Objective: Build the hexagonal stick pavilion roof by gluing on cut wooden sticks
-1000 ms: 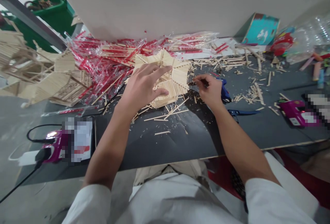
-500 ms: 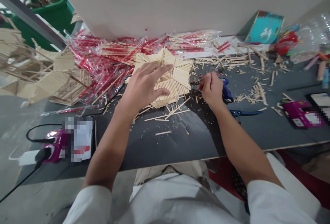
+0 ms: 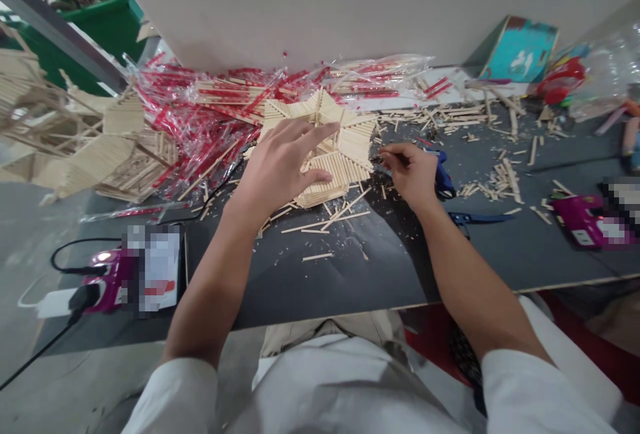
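The model (image 3: 327, 166) looks like bare, matt wood, finely ridged across its top. The wrappers (image 3: 173, 97) are thin, crinkled, glossy plastic; the bin (image 3: 107, 31) is smooth plastic. The surface (image 3: 340, 294) has a dull, smooth finish; the shirt (image 3: 345, 381) is matt cloth.

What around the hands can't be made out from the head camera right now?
All in the head view:
Stick model: partly hidden beneath the left hand.
Anything pinched in the right hand: too small and dark at the fingertips.
Blue tool: partly hidden behind the right hand.
Clear plastic: cut off by the right edge.
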Motion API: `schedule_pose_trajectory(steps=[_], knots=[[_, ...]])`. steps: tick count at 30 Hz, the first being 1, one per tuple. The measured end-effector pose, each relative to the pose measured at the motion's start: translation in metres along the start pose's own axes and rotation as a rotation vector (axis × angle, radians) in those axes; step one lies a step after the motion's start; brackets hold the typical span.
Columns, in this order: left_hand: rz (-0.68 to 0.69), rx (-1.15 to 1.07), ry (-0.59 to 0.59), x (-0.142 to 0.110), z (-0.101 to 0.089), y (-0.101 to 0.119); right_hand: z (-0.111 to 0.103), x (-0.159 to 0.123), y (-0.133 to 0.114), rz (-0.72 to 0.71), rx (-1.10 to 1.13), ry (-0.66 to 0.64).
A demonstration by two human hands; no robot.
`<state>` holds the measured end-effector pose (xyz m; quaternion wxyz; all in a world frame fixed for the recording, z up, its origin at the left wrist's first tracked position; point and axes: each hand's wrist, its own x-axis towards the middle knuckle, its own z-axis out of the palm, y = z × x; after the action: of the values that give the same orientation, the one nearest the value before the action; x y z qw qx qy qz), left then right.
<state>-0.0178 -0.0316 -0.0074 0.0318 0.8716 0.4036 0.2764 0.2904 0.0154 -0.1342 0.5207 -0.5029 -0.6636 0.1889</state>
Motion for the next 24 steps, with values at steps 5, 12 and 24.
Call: schedule_pose_trajectory(steps=[5,12,24], knots=[[0.008,0.002,-0.011,0.0001,0.0006,-0.0014,-0.0004,-0.0012,-0.0032,-0.043,-0.079,0.010],[0.001,-0.006,0.002,-0.0004,0.0002,-0.0003,-0.0025,-0.0015,-0.0006,-0.036,-0.196,0.004],[-0.010,-0.020,-0.006,-0.0002,-0.0017,0.0022,0.0000,-0.0023,0.0038,0.012,-0.056,-0.041]])
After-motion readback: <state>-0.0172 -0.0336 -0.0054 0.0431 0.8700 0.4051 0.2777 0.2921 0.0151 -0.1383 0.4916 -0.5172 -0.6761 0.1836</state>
